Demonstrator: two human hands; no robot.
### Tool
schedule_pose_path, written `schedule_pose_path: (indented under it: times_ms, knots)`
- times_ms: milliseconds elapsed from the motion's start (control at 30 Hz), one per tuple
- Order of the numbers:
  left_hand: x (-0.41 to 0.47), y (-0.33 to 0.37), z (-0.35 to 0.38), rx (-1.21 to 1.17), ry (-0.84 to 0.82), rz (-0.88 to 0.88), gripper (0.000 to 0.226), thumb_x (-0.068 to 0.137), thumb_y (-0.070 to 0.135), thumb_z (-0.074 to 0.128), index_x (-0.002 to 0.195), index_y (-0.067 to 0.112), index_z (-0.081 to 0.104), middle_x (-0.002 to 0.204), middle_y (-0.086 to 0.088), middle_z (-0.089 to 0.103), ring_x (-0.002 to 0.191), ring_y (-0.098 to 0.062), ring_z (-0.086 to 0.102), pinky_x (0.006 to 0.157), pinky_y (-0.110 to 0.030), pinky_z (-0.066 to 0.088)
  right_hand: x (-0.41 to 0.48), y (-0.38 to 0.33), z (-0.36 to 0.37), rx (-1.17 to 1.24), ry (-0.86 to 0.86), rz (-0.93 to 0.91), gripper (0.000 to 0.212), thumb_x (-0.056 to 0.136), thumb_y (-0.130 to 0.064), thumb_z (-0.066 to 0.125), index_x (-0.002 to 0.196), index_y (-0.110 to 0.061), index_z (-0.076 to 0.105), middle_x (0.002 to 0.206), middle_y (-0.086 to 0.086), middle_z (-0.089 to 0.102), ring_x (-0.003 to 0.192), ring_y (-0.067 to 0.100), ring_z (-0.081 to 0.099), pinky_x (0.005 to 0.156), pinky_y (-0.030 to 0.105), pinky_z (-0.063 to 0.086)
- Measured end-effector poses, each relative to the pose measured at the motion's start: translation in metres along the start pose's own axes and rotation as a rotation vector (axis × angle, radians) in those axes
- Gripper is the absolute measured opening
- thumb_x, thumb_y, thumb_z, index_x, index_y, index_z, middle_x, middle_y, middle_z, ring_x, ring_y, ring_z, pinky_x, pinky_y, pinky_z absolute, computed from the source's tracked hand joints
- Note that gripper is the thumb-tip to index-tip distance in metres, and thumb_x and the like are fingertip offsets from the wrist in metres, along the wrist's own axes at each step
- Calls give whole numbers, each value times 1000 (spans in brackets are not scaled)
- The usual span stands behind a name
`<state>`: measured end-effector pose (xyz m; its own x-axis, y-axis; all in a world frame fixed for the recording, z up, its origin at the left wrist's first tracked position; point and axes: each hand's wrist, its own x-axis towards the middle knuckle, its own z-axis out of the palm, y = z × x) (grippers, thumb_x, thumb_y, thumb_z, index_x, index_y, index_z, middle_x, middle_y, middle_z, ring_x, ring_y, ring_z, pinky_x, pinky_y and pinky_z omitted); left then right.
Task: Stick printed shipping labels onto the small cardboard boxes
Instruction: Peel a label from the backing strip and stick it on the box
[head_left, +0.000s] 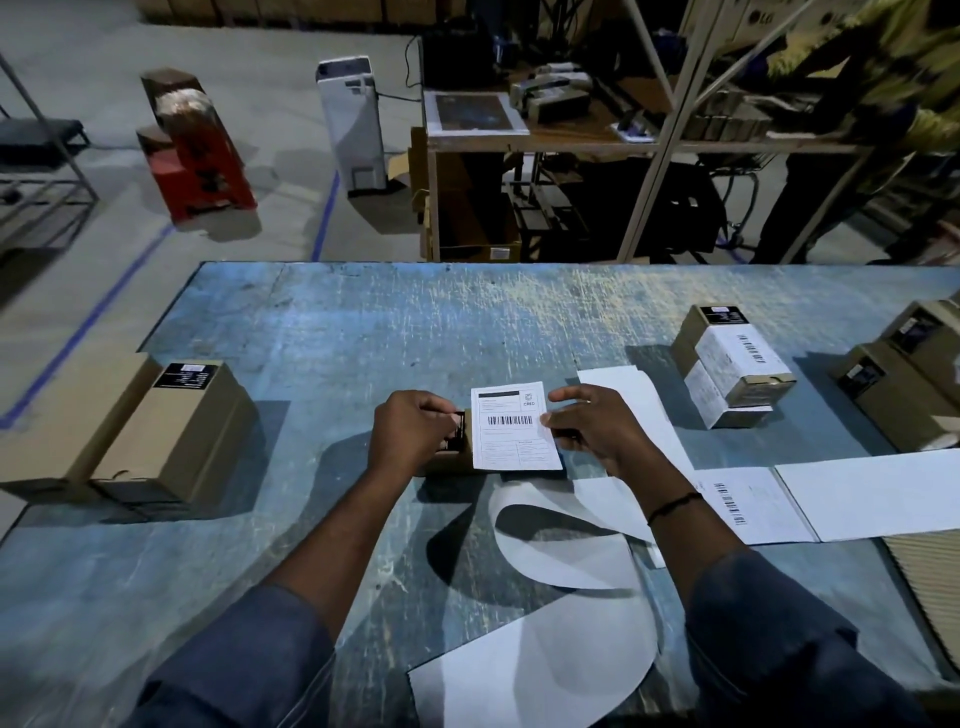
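Observation:
A small cardboard box (451, 457) stands at the middle of the blue table (322, 332), mostly hidden under a white shipping label (514, 427) with a barcode lying over its top. My left hand (413, 434) grips the box's left end, fingers curled over a black sticker. My right hand (592, 423) pinches the label's right edge. More brown boxes (171, 431) stand at the left. A box wrapped in a white label (735, 364) sits at the right.
Curled white backing sheets (561, 551) lie near me, and flat label sheets (753, 506) lie at the right. More boxes (909, 374) crowd the far right edge. Beyond the table are a shelving rack (550, 140), a white appliance (356, 124) and a person (872, 67).

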<state>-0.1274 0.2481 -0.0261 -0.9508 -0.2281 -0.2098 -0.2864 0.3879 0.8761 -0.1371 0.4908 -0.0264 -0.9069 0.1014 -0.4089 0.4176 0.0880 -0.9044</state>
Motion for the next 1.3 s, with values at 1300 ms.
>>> schedule_pose_path:
  times_ms: [1300]
  knots:
    - [7,-5,10,158,48,34,20,68,23,94,75,17,77,72,6,74,62,-7,69,64,-29,61,0,0,16,-313,135,-55,35,72,-7,86,99,-13,64,88,13,76,76,26,77,52,29,53]
